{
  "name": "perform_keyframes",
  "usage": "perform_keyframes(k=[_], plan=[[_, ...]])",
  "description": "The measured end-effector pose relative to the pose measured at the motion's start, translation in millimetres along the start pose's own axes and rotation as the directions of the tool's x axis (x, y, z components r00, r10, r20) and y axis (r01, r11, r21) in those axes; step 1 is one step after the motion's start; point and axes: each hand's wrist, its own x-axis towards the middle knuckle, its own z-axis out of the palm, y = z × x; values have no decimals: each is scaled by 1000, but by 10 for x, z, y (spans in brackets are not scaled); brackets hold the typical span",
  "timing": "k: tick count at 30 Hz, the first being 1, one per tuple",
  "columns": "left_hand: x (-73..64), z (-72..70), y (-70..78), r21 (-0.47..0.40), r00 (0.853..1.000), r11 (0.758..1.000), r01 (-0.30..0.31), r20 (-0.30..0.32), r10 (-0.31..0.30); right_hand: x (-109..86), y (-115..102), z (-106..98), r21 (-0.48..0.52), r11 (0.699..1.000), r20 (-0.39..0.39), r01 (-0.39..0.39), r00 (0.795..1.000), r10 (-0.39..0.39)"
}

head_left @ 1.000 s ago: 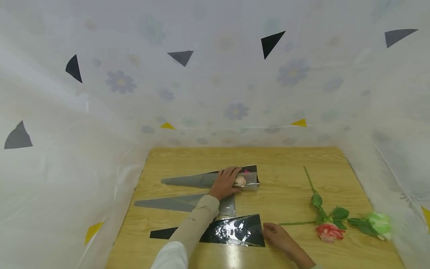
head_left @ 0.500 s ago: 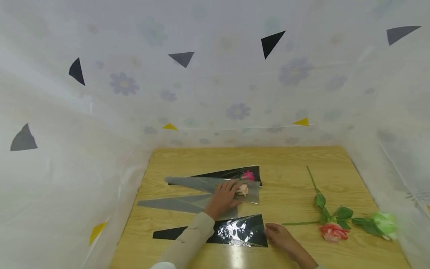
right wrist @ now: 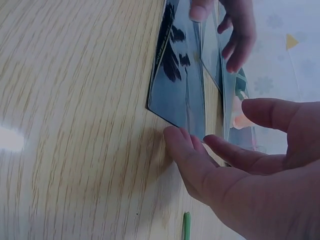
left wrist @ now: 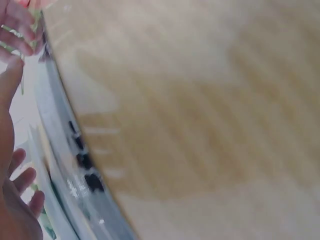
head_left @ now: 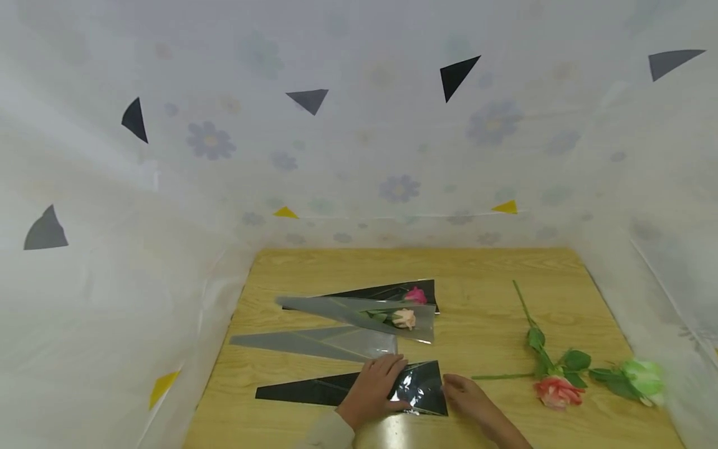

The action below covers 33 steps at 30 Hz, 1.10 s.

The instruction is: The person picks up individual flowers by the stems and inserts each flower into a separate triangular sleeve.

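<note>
A black, glossy tapered flower sleeve (head_left: pixel 305 391) lies nearest the front, its wide mouth facing right. My left hand (head_left: pixel 374 388) lies over its wide half, fingers extended; in the right wrist view that hand hovers close over the film. At the sleeve's mouth is my right hand (head_left: pixel 473 402), its fingertips (right wrist: pixel 175 135) right at the edge and its fingers loosely bent. Behind lies a grey translucent sleeve (head_left: pixel 314 342). Farther back, a clear-fronted grey sleeve holds a pale peach rose (head_left: pixel 404 318), overlapping a black sleeve with a magenta rose (head_left: pixel 416 295).
Loose artificial roses lie on the right of the wooden table (head_left: pixel 477 274): a coral rose (head_left: pixel 559 392), a pale green rose (head_left: pixel 642 377), and a green stem (head_left: pixel 523 298) pointing toward the back. White floral-print sheeting (head_left: pixel 359 156) encloses the table at the back and sides.
My left hand has let go of the sleeve with the peach rose, after sliding it slightly toward the front, and has come over the front black sleeve. My right hand has stayed put.
</note>
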Motion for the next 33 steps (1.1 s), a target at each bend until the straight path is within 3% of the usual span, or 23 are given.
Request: perform_keyframes(k=[6,12,21,27,33], plan=[[-69,84,48,27,999,999,39,38,-40,8,-26,21,-54,998,8,-23,1000,24],[-90,106,53,46,996,997,68,50,-70,16,-7,40,-68,998,8,2,1000,-1],[-67,111,60,50,996,996,67,48,-70,88,95,39,62,997,25,36,999,-38],[-61,131,42,40,996,997,66,64,-68,150,161,101,-4,998,-87,66,994,-66],[-65,131,35,44,994,997,69,87,-73,202,195,168,-148,983,-222,105,965,-137]])
